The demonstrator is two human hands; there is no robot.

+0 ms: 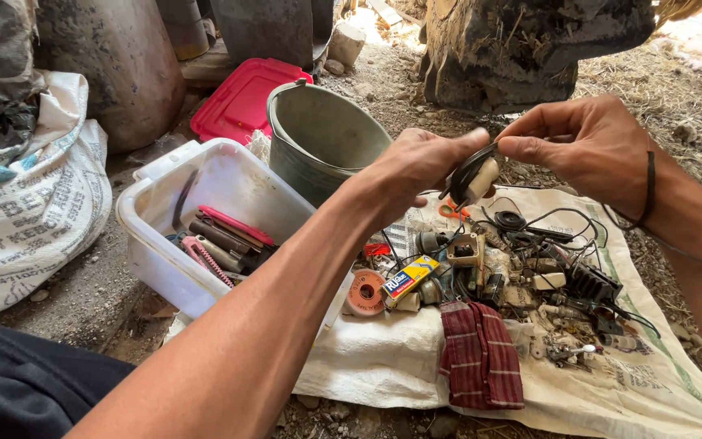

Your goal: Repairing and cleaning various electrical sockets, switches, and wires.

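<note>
At the bottom of the frame a dark trouser leg fills the lower left corner, and the left forearm runs up from it toward the centre. Just right of it lies a folded red checked cloth on a white sack spread over the ground, likely to keep small pieces out of the dirt. Above the cloth sits a heap of parts: black wires, plugs, a solder reel, a small yellow box. To the left, a white tub holds cutters and other tools, close enough to reach.

Over the heap, centre frame, both hands meet. The left hand is closed around a small pale part wound with black wire. The right hand pinches that wire between thumb and forefinger, pulling it taut at the top of the part. The part is held up off the sack, probably for a clear look.

Beyond stand a grey bucket, a red lid, a printed sack at far left and drums at the top.
</note>
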